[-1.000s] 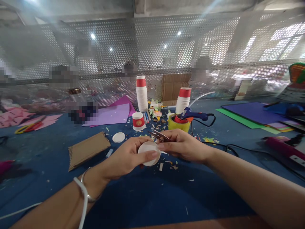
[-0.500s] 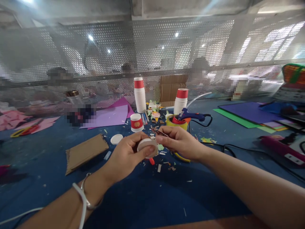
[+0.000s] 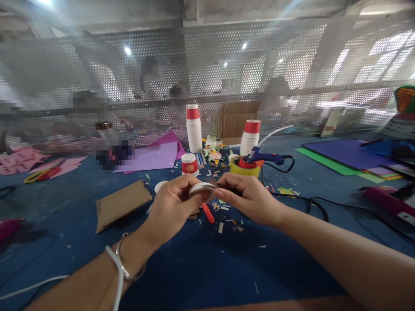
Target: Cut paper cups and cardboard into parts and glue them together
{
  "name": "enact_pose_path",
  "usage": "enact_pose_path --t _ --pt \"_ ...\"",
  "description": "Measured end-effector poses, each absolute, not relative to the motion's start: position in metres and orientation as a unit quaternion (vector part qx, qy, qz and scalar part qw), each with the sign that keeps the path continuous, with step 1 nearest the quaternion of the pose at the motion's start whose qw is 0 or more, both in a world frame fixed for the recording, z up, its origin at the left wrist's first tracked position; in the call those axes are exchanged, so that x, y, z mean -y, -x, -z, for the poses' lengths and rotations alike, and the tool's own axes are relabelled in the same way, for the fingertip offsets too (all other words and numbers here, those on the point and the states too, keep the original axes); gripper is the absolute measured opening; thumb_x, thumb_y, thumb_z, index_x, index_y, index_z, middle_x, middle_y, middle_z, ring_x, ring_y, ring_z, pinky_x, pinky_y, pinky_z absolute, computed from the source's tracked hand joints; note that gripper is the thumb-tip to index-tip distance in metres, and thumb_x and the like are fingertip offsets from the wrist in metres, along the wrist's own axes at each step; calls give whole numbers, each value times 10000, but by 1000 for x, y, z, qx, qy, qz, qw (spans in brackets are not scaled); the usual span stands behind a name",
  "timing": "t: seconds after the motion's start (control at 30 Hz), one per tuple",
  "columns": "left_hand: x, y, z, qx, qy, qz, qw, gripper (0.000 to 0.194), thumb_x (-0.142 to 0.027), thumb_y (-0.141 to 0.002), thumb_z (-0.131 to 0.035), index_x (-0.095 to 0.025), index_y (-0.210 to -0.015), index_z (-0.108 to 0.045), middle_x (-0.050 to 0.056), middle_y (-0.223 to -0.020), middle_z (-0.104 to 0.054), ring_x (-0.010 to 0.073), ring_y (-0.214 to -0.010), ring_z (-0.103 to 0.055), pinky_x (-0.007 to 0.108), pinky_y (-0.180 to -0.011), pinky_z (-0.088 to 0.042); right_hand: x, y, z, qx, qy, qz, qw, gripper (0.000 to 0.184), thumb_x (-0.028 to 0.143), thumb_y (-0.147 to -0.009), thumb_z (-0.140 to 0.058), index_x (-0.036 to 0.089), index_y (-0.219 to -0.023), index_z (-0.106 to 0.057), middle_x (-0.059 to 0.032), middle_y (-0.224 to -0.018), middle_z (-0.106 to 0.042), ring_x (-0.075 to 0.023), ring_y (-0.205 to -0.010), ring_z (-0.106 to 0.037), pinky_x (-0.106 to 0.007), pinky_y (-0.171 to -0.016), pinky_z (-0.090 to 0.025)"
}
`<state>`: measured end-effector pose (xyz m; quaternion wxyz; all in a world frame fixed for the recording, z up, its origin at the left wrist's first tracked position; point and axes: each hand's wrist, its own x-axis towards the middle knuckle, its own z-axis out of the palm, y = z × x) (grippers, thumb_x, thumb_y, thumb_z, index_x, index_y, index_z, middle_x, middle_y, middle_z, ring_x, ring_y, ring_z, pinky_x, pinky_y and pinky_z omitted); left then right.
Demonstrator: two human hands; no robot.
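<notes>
My left hand (image 3: pixel 173 203) is closed on a round white paper piece (image 3: pixel 199 187), like the bottom of a paper cup, with the thumb in front. The piece is tilted, its rim towards my right hand. My right hand (image 3: pixel 248 196) is closed on a slim metal tool (image 3: pixel 210 186) with narrow prongs or blades; whether it is scissors or tweezers I cannot tell. Its tip meets the rim of the white piece. Under the hands lies an orange-red stick-like object (image 3: pixel 208 213) among paper scraps. A red-and-white paper cup (image 3: pixel 189 164) stands upside down just behind.
Two stacks of paper cups (image 3: pixel 193 134) stand at the back. A blue glue gun (image 3: pixel 267 157) rests on a yellow container (image 3: pixel 243 172), its black cord running right. Corrugated cardboard (image 3: pixel 125 205) lies left, coloured sheets (image 3: pixel 343 153) right. A white lid-like disc (image 3: pixel 159 186) is partly hidden.
The white piece has tipped from facing me to nearly edge-on. My right hand has brought the tool's tip down to its rim. The orange-red object has come into view below.
</notes>
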<state>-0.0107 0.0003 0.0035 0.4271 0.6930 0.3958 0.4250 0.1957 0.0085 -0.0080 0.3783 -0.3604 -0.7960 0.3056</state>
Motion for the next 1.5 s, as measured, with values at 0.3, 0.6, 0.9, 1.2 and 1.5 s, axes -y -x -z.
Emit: enact_pose_path --t 0.3,0.6,0.9,1.2,1.5 --pt "5 9 0 -394 -708 -416 414 189 -331 -801 -728 -182 -748 -624 -28 -635 -536 100 -574 -454 253 -529 -388 -3 -196 5 822 342 -245 385 294 434 -924 -593 183 -783 -533 36 -667 -465 -91 -588 -377 -245 -536 -314" --pt "3 8 -5 -380 -679 -408 477 202 -338 -770 -767 -160 -785 -672 -15 -653 -615 88 -573 -517 223 -546 -433 -5 -194 7 815 352 -244 391 353 475 -927 -569 172 -750 -539 44 -630 -442 -81 -552 -347 -244 -502 -289" --pt "-2 10 -2 -399 -663 -386 502 257 -388 -775 -784 -159 -844 -689 -10 -694 -631 89 -606 -552 209 -551 -467 -7 -195 10 811 351 -243 401 337 424 -933 -580 180 -710 -518 47 -631 -426 -86 -586 -368 -249 -537 -304" --pt "-4 12 -1 -392 -636 -378 546 280 -392 -766 -801 -160 -851 -672 -21 -691 -622 77 -601 -546 199 -555 -449 -7 -193 7 805 367 -249 394 388 471 -943 -548 178 -691 -521 39 -632 -424 -97 -598 -370 -258 -555 -308" --pt "-5 12 -1 -388 -619 -375 571 283 -368 -754 -814 -156 -833 -644 -21 -701 -631 68 -596 -551 176 -525 -428 -11 -195 8 776 383 -278 417 449 518 -962 -486 200 -649 -434 42 -637 -362 -104 -599 -337 -273 -546 -273"
